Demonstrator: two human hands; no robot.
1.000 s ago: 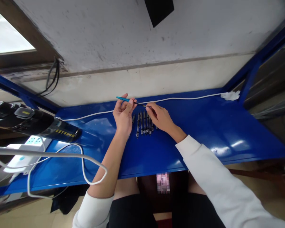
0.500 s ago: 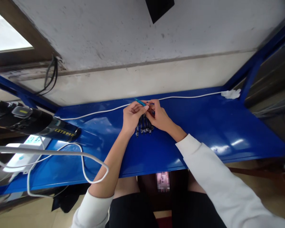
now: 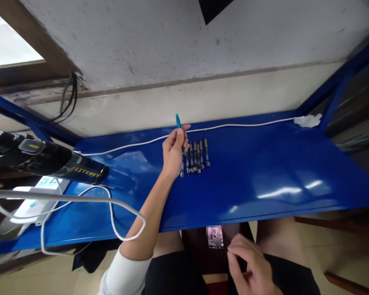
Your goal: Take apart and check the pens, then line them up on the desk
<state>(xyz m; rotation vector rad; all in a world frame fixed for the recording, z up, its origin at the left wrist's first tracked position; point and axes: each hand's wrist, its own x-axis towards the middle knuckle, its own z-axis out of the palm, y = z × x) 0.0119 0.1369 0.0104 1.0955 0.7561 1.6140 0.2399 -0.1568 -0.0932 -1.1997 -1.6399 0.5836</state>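
Note:
My left hand [image 3: 173,151] is closed around a teal pen [image 3: 178,120], whose tip points up and away from me over the back of the blue shelf. Just right of that hand, several clear pens with dark grips [image 3: 195,155] lie side by side on the shelf, the leftmost partly covered by my fingers. Over my lap, below the shelf's front edge, my right hand [image 3: 253,264] is loosely curled with a gap between thumb and fingers, and nothing shows in it. A lit phone [image 3: 214,237] is just left of its fingertips, apart from them.
A black cylindrical device [image 3: 83,168] lies on the left beside a white power strip [image 3: 33,205]. A white cable [image 3: 126,200] loops across my left forearm. Another thin cord runs along the back to crumpled white tissue [image 3: 308,120]. Blue metal struts rise at both ends.
My right hand has left the pens and dropped toward the phone over my lap. My left hand keeps the teal pen, now turned more upright, and the row of pens shows more fully.

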